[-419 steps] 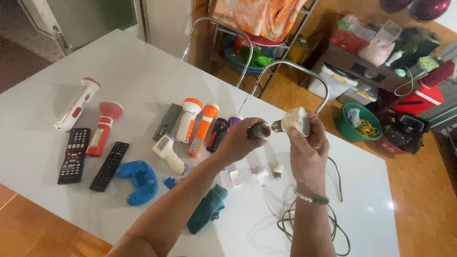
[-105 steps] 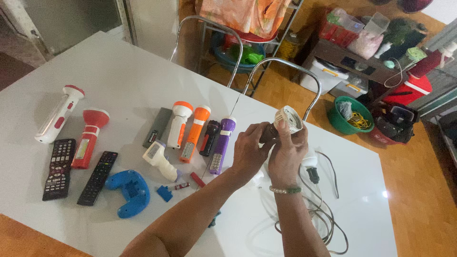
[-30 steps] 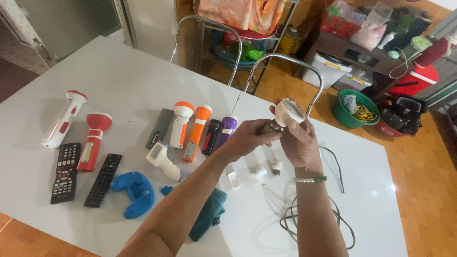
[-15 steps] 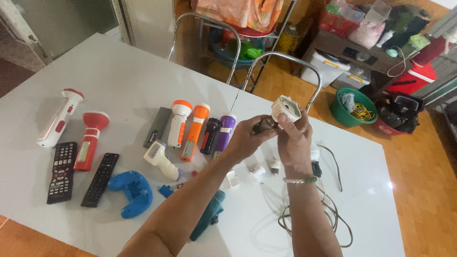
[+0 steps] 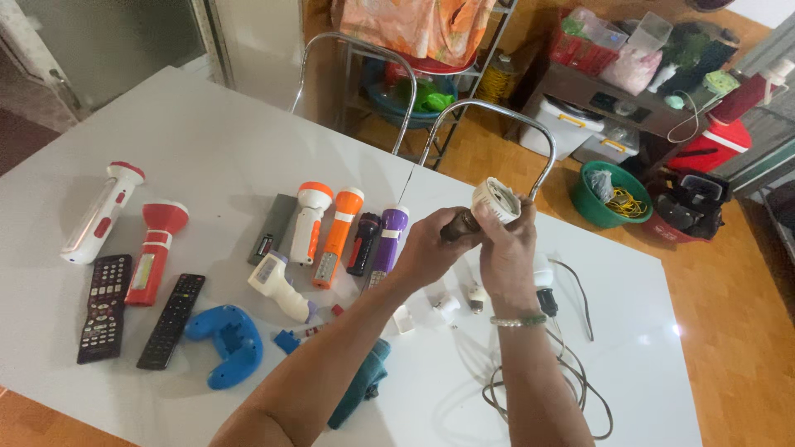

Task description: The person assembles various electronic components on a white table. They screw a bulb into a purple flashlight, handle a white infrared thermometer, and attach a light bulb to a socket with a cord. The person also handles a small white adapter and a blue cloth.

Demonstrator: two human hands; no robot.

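The white table [image 5: 199,141] is the landmark and fills most of the view; two chrome chair backs [image 5: 489,112] stand at its far edge. Over the table's far right part, above the other items, both hands meet around a white round lamp socket [image 5: 497,200]. The right hand [image 5: 507,252] is clenched round the socket's body from below, with a beaded bracelet [image 5: 517,319] on its wrist. The left hand [image 5: 431,247] grips a dark brown tool handle [image 5: 460,225] whose end touches the socket's side; what the tool's tip does there is hidden by the fingers. On the table below the hands lies a loose grey cable [image 5: 571,389] with a dark plug, and nearby small white bulbs [image 5: 447,308]. Towards the table's middle, a row of torches lies side by side: a white and orange torch [image 5: 308,222], an orange torch [image 5: 338,236], a small black torch [image 5: 363,243] and a purple torch [image 5: 387,242]. A white infrared thermometer [image 5: 280,286] lies just in front of the row. A teal cloth [image 5: 361,391] lies near the near edge, partly under the left forearm. On the table's left part are a white and red torch [image 5: 101,212], a red torch [image 5: 153,251], two black remote controls [image 5: 103,306] and a blue game controller [image 5: 227,343].
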